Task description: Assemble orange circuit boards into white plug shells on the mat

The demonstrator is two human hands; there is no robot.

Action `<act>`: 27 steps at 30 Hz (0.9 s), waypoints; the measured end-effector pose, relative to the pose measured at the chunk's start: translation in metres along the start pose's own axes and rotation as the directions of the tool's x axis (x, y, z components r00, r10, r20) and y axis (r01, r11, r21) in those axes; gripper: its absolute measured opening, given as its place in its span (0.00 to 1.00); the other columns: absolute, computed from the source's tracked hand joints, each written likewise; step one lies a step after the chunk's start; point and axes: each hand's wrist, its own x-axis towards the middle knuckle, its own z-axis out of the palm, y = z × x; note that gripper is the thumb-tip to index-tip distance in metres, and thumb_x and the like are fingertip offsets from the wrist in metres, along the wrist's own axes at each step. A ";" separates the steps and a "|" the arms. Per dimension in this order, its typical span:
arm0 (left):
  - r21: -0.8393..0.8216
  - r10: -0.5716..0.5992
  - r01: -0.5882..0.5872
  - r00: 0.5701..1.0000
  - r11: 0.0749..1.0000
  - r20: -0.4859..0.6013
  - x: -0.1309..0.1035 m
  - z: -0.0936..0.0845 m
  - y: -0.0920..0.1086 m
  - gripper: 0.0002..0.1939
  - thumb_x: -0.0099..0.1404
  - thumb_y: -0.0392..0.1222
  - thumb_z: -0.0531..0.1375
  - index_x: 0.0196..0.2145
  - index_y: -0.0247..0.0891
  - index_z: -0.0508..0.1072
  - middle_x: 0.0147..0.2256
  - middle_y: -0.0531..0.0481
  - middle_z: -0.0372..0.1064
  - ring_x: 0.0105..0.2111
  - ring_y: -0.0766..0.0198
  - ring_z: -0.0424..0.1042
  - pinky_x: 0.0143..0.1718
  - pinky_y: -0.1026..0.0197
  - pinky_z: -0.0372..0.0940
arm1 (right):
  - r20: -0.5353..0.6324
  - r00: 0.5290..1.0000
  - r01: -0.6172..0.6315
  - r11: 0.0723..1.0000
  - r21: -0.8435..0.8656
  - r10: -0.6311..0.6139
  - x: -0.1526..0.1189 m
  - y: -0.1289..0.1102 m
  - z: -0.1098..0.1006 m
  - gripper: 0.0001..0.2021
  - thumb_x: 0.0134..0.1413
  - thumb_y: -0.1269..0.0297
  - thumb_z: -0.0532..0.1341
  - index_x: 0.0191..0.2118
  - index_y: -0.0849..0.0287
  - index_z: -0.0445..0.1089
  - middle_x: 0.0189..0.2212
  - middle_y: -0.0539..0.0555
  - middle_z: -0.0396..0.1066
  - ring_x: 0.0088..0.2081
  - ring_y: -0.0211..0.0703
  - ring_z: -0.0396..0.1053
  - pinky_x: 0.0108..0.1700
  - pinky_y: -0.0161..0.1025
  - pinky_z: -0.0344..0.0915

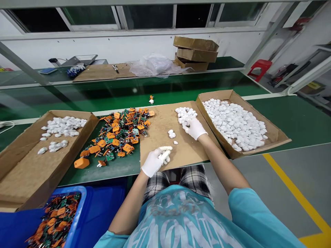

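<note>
My left hand [157, 160], in a white glove, hovers over the near part of a cardboard sheet [157, 132]. Its fingers are curled toward the thumb; whatever they may hold is hidden. At the near edge of a heap of small white pieces [184, 113] is my right hand [196, 128], also gloved, fingers bent together among them. White glove and white pieces blend, so its grip is unclear. Between the hands lie a small white cluster [171, 133] and a single white piece [176, 142]. Left of the sheet spreads a pile of orange plug housings with green circuit boards [116, 132].
A cardboard tray [278, 137] full of white pieces stands right; another tray [20, 174] with fewer stands left. Below it is a blue bin [84, 203] of orange and green parts. Farther back are an orange-and-white item [151, 100], plastic wrap [155, 63] and stacked cardboard trays [196, 53].
</note>
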 end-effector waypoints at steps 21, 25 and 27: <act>0.742 0.213 -0.198 0.974 0.641 0.075 0.121 0.041 0.057 0.17 0.61 0.35 0.54 0.45 0.38 0.77 0.42 0.44 0.76 0.40 0.56 0.73 0.41 0.58 0.69 | -0.022 0.999 0.043 0.999 -0.009 -0.043 -0.018 0.007 0.011 0.11 0.54 0.64 0.58 0.43 0.56 0.72 0.45 0.60 0.68 0.38 0.50 0.69 0.41 0.43 0.66; 0.602 0.220 -0.208 0.974 0.771 0.054 0.125 0.035 0.048 0.16 0.60 0.35 0.57 0.45 0.37 0.76 0.40 0.46 0.77 0.39 0.60 0.74 0.44 0.60 0.68 | -0.007 0.998 0.054 0.998 -0.027 -0.055 -0.019 0.006 0.008 0.08 0.55 0.62 0.58 0.36 0.57 0.74 0.40 0.59 0.71 0.37 0.49 0.70 0.40 0.42 0.67; 0.630 0.242 -0.216 0.969 0.746 0.046 0.124 0.037 0.050 0.18 0.59 0.36 0.59 0.47 0.39 0.75 0.41 0.46 0.76 0.39 0.60 0.74 0.44 0.60 0.68 | -0.039 0.998 0.049 0.998 0.041 -0.047 -0.021 0.007 0.004 0.08 0.53 0.63 0.59 0.36 0.57 0.75 0.37 0.57 0.72 0.38 0.48 0.70 0.42 0.41 0.67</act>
